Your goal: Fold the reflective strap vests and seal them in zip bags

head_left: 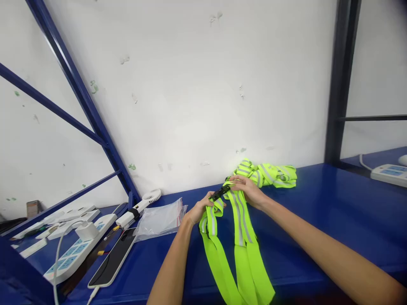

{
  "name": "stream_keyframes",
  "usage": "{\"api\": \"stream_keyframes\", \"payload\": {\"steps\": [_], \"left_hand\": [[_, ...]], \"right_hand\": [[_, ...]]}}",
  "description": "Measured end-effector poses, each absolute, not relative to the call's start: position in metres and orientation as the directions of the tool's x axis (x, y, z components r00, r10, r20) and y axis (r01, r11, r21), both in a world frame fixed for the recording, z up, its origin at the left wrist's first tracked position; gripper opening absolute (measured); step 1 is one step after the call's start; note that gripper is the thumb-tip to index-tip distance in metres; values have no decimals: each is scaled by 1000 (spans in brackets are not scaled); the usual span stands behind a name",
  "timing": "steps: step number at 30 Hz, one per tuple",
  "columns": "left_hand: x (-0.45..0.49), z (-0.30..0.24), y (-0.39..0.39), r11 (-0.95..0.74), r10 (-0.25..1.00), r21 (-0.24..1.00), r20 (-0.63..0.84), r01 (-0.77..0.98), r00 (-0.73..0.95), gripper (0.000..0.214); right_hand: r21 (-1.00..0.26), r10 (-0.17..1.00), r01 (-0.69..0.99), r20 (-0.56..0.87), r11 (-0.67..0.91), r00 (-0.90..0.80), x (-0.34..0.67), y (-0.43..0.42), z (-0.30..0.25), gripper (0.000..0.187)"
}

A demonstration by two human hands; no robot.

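Note:
My left hand (203, 207) and my right hand (246, 189) are closed on either end of a black buckle (220, 193). The buckle joins the bright yellow-green reflective straps (240, 216), which carry grey stripes. From both hands the straps hang in long loops over the front edge of the blue shelf. Behind my right hand lies a bundle of the same kind of reflective straps (276, 175), against the wall. Some of my fingertips are hidden behind the straps.
To the left lie clear plastic bags (160, 220), a white handheld fan (140, 207), a phone (112, 256) on a charging cable and a white power strip (82, 248). Blue metal posts (82, 97) frame the blue shelf (333, 220). A second power strip (391, 173) sits far right.

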State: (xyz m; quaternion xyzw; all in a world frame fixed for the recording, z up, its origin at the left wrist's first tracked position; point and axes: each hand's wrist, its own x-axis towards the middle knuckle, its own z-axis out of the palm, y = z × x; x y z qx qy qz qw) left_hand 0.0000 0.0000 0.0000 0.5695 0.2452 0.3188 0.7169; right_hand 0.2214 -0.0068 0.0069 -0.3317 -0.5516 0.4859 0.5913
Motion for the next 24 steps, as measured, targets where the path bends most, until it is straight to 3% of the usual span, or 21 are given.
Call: {"api": "stream_keyframes", "payload": {"steps": [4, 8, 13, 15, 18, 21, 24], "left_hand": [[4, 11, -3, 105, 814, 958, 72, -267, 577, 44], [8, 23, -9, -77, 877, 924, 242, -374, 416, 36], [13, 23, -13, -190, 895, 899, 323, -394, 306, 73], [18, 17, -13, -198, 899, 905, 321, -378, 298, 85], [28, 6, -13, -129, 909, 910, 267, -394, 321, 89], [39, -3, -15, 69, 904, 884, 141, -462, 404, 78], [43, -8, -17, 183, 864, 839, 111, -512, 491, 75]], "right_hand": [[-878, 902, -219, 432, 425, 17, 222, -11, 13, 36], [-870, 889, -209, 457, 446, -7, 222, -18, 18, 51], [-965, 965, -184, 213, 184, -152, 214, -21, 12, 60], [-974, 970, -167, 183, 156, -162, 209, -19, 5, 59], [-965, 964, -82, 256, 250, -68, 204, -14, -7, 67], [-948, 948, -21, 318, 319, 31, 199, -10, -18, 72], [-929, 918, 10, 368, 371, 144, 196, -6, -26, 67]]}}
